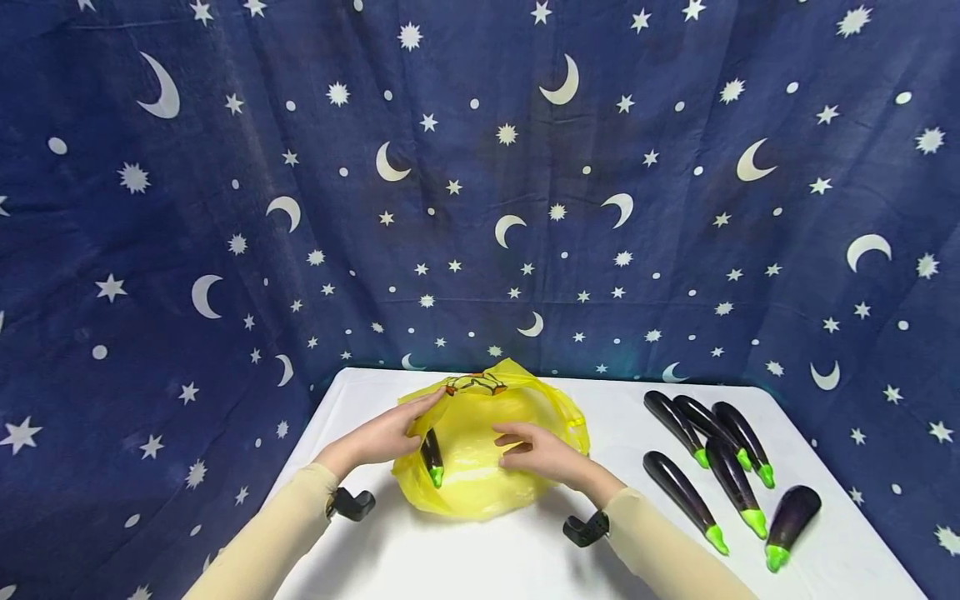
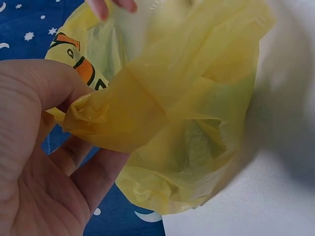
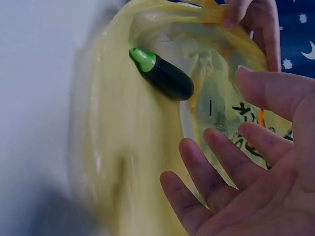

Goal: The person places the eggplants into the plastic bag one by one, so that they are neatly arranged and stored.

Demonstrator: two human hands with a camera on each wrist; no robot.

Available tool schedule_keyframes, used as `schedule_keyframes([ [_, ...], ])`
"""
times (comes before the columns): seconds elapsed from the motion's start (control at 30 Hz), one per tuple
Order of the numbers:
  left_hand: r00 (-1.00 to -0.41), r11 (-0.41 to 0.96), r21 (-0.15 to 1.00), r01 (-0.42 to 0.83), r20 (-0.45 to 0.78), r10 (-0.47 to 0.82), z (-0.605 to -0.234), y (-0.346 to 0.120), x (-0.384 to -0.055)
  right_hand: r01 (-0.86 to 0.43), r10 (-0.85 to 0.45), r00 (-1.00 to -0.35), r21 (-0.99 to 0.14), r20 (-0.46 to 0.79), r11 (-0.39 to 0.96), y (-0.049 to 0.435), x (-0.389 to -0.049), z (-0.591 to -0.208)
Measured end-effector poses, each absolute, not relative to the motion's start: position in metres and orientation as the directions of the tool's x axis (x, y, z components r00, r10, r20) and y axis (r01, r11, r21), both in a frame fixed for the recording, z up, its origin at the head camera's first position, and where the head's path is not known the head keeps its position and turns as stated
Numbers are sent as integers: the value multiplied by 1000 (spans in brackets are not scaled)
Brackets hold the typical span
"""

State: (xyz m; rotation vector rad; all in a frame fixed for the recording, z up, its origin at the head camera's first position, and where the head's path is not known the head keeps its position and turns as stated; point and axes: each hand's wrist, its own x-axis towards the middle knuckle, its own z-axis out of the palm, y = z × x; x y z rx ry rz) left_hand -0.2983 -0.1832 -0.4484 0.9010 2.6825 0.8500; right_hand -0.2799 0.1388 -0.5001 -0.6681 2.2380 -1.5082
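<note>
A yellow plastic bag [image 1: 487, 496] with a printed cartoon lies on the white table with its mouth spread open. Inside it, near its left side, rests one dark purple eggplant [image 3: 170, 78] with a green cap. My left hand [image 1: 386, 432] pinches the bag's left edge between thumb and fingers, and the film bunches there in the left wrist view. Over the bag's mouth, my right hand [image 1: 542, 454] has its fingers spread and holds nothing, as the right wrist view shows.
Several eggplants [image 1: 678, 492] lie on the right part of the white table [image 1: 600, 400], green caps pointing towards the near side. A dark blue curtain [image 1: 480, 183] with moons and stars stands behind the table and at both sides.
</note>
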Motion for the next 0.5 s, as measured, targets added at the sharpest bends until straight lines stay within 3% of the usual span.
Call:
schedule_keyframes([
  [0.27,-805,653,583,484,3,594,-448,-187,-297,-176,-527,-849,-924,-31,339,191,-258,-497],
  [0.5,-820,652,598,467,16,572,-448,-188,-296,-188,-339,-941,-844,7,502,250,-242,-495],
])
